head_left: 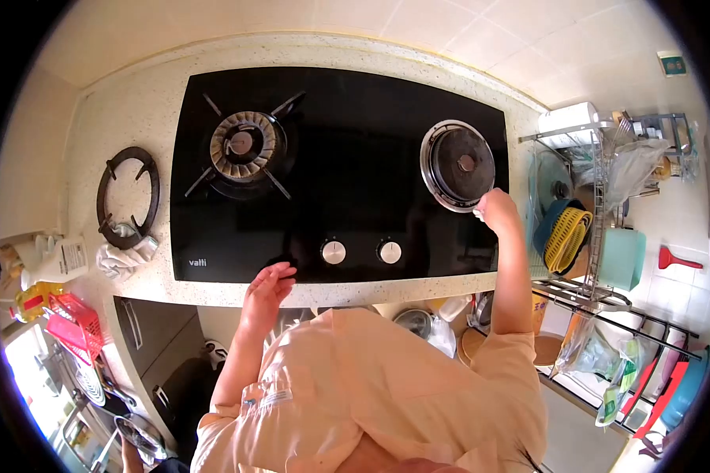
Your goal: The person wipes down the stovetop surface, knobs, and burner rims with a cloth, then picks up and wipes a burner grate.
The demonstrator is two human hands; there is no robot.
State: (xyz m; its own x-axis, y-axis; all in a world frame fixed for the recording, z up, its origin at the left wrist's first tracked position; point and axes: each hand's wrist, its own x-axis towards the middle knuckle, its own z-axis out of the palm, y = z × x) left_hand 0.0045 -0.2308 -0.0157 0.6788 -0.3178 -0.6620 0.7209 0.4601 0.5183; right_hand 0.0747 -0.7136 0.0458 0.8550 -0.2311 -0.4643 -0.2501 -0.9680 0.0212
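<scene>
My right hand [498, 210] is closed at the lower right edge of the right burner [459, 164], a dark round plate inside a silver ring. A small bit of white shows at its fingertips; I cannot make out what it is. Above the front edge of the black glass cooktop [371, 126], my left hand [269, 287] hangs with loosely bent fingers and holds nothing. The left burner [242, 143] has a ribbed metal ring and several thin support arms around it. Two silver knobs [334, 251] sit at the front, nearest my left hand.
A dark round pan support [102, 195] lies on the counter left of the cooktop, beside a crumpled white cloth [126, 258]. At the right, a metal rack [599, 205] holds a yellow basket [568, 240] and a glass lid. A red basket [75, 327] stands at lower left.
</scene>
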